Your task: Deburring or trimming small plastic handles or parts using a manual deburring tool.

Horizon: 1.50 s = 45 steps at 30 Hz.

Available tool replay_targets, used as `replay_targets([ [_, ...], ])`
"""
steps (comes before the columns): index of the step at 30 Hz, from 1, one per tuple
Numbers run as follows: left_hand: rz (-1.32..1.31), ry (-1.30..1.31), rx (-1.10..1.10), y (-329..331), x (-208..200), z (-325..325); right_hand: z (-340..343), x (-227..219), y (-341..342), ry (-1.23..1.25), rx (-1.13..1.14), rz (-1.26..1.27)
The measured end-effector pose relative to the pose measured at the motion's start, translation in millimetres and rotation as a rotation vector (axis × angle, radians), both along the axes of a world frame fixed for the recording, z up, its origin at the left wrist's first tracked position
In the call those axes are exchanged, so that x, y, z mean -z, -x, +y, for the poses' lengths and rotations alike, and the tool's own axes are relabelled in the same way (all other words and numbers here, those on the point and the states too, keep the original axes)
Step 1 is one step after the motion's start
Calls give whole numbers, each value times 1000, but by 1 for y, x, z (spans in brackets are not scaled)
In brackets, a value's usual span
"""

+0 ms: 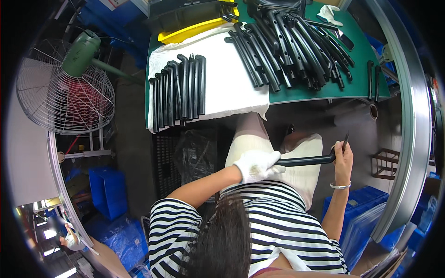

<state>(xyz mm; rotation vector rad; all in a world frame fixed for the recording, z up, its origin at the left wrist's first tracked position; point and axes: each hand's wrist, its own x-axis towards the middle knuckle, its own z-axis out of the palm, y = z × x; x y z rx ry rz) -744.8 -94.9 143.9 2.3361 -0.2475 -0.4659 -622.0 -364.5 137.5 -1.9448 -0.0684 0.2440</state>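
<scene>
A black bent metal tube (303,161) lies level across my lap. My left hand (259,166), in a white glove, is closed round its straight end. Bare and pinched, my right hand (343,160) is at the tube's bent end. From its fingers a thin dark pointed tool (346,139) sticks up; its exact kind is too small to tell. My right fingers hide part of the tube's tip. On the table ahead, a row of similar black tubes (185,88) rests on a white cloth (222,92), and a larger heap of black tubes (296,51) is piled to the right.
The green table (301,95) carries a yellow bin (199,31), a loose white glove (330,15) and a phone (346,41). Two tubes (373,81) hang over its right edge. A caged fan (67,88) is at left, a metal post (415,116) at right, blue crates (107,192) low down.
</scene>
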Motion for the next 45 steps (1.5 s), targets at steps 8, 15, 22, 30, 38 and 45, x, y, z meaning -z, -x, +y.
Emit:
replay_targets([
  [8,127,440,-439,30,48,24,22,-9,-3,-101,-11,-39],
  [15,781,1381,-1169,15,19,3,15,7,3,-176,16,-60],
  [22,645,1509,-1165,9,11,-2,10,7,10,-299,94,80],
  [30,558,1427,-1090,19,28,7,7,9,15,-297,60,47],
  [38,557,1229,-963,20,35,21,8,-2,18,-227,67,151],
  [45,441,469,-380,14,21,16,14,-8,20,-289,131,309],
])
